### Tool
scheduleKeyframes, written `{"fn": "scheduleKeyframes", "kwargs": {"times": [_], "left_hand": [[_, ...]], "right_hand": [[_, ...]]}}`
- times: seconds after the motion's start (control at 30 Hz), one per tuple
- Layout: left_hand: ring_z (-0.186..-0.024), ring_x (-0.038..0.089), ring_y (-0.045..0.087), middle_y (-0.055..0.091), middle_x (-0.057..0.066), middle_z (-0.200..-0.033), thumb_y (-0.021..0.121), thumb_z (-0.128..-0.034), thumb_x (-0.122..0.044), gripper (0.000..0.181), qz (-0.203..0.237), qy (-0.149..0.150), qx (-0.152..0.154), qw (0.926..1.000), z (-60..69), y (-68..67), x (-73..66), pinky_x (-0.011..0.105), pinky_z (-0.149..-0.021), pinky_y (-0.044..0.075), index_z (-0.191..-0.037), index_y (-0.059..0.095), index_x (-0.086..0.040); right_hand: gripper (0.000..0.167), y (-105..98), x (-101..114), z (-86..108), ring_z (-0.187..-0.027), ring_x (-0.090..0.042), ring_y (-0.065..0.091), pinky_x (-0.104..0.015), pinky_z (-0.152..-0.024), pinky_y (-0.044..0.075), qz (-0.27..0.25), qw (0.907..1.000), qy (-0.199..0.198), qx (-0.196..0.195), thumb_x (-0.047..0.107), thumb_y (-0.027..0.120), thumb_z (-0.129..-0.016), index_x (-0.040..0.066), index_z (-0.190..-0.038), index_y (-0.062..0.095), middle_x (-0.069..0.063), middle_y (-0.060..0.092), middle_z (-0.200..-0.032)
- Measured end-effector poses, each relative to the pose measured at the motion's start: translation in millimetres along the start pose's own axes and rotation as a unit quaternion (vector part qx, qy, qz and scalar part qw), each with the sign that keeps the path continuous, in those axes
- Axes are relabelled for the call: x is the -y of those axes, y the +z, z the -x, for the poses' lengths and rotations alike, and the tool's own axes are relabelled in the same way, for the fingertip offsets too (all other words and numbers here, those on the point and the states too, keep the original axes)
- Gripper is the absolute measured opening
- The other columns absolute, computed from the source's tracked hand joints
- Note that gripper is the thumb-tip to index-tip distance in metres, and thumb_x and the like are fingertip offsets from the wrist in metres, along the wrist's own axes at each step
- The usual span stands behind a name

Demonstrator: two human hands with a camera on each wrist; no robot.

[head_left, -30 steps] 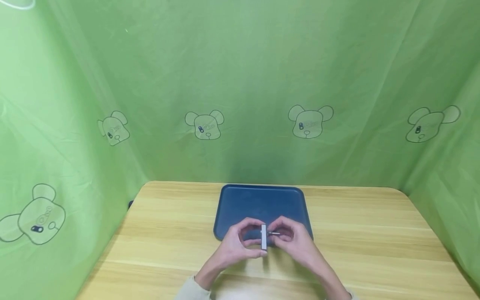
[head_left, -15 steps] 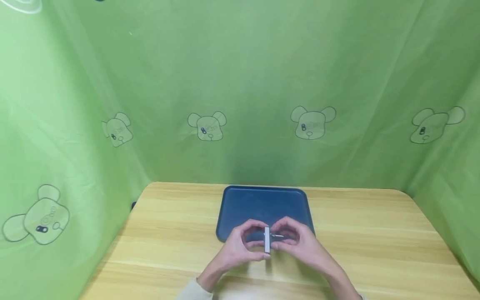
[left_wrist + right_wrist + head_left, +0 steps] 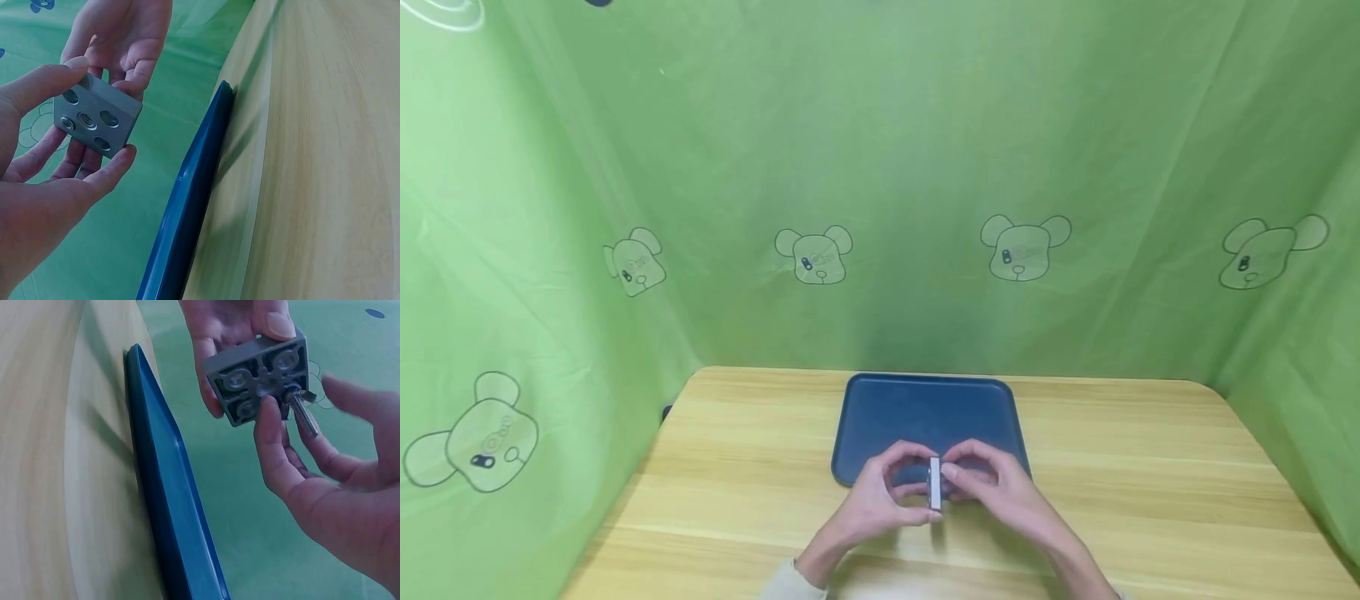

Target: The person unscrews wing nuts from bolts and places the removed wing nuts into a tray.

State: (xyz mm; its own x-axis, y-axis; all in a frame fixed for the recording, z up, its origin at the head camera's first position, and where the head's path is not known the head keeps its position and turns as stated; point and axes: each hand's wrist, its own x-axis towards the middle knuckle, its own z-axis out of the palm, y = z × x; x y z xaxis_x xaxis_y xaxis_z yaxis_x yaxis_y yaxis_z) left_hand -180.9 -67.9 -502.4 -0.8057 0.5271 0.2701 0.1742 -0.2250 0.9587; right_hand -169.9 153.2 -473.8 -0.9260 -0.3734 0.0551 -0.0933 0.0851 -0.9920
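A small square grey metal block with several round holes is held in the air by my left hand. The left thumb presses its top edge and the fingers support it underneath. From the block's ribbed other side, seen in the right wrist view, a shiny metal screw sticks out with a small crosspiece near its base. My right hand is around that screw; one fingertip touches the block. The right thumb looks blurred and stands a little apart from the screw. In the head view the right thumb hides the screw.
A dark blue tray lies on the wood-grain table just beyond the hands, its near edge partly hidden by them. Green curtains with bear-head prints enclose the table at the back and sides.
The left hand keeps its grip on the block almost in place. The right fingers have shifted around the screw, with the thumb rising over it, so the screw drops from sight in the head view.
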Motion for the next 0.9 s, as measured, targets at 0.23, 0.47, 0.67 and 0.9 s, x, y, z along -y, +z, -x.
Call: {"fn": "scheduleKeyframes", "kwargs": {"times": [0.23, 0.47, 0.67, 0.9], "left_hand": [[-0.129, 0.041, 0.053, 0.049, 0.029, -0.136, 0.081, -0.0725, 0.016, 0.066, -0.011, 0.0, 0.004, 0.9999, 0.2, 0.2, 0.2, 0.047, -0.108, 0.054, -0.132, 0.053, 0.009], [-0.129, 0.046, 0.051, 0.052, 0.024, -0.134, 0.081, -0.0725, 0.017, 0.066, -0.009, 0.005, 0.005, 0.9999, -0.5, 0.5, 0.8, 0.047, -0.108, 0.054, -0.132, 0.053, 0.009], [-0.129, 0.041, 0.053, 0.051, 0.025, -0.136, 0.081, -0.0726, 0.016, 0.066, -0.011, -0.003, 0.001, 0.9999, -0.3, -0.3, -0.2, 0.047, -0.107, 0.054, -0.132, 0.054, 0.007], [-0.129, 0.033, 0.055, 0.054, 0.018, -0.135, 0.082, -0.0718, 0.016, 0.067, -0.015, -0.013, -0.007, 0.9998, 0.3, -1.2, -1.2, 0.047, -0.107, 0.055, -0.132, 0.057, 0.0]], "right_hand": [[0.031, 3.7, 0.9, -0.2, -0.093, -0.025, 0.072, -0.044, -0.09, 0.064, -0.01, 0.9999, 0.013, 0.001, 0.018, 0.062, -0.103, -0.01, -0.117, 0.063, -0.021, 0.067, -0.112], [0.031, 2.5, 1.0, 0.7, -0.093, -0.024, 0.073, -0.038, -0.089, 0.065, -0.019, 0.9997, 0.012, -0.008, 0.014, 0.066, -0.1, -0.012, -0.117, 0.063, -0.023, 0.067, -0.113], [0.033, 2.4, 0.3, -0.1, -0.095, -0.026, 0.074, -0.038, -0.089, 0.065, -0.024, 0.9995, 0.017, -0.014, 0.012, 0.071, -0.097, -0.012, -0.118, 0.062, -0.024, 0.068, -0.111], [0.035, 2.5, -1.0, -1.6, -0.096, -0.029, 0.074, -0.037, -0.087, 0.065, -0.014, 0.9995, 0.019, -0.022, 0.011, 0.075, -0.093, -0.009, -0.118, 0.063, -0.022, 0.068, -0.108]]}}
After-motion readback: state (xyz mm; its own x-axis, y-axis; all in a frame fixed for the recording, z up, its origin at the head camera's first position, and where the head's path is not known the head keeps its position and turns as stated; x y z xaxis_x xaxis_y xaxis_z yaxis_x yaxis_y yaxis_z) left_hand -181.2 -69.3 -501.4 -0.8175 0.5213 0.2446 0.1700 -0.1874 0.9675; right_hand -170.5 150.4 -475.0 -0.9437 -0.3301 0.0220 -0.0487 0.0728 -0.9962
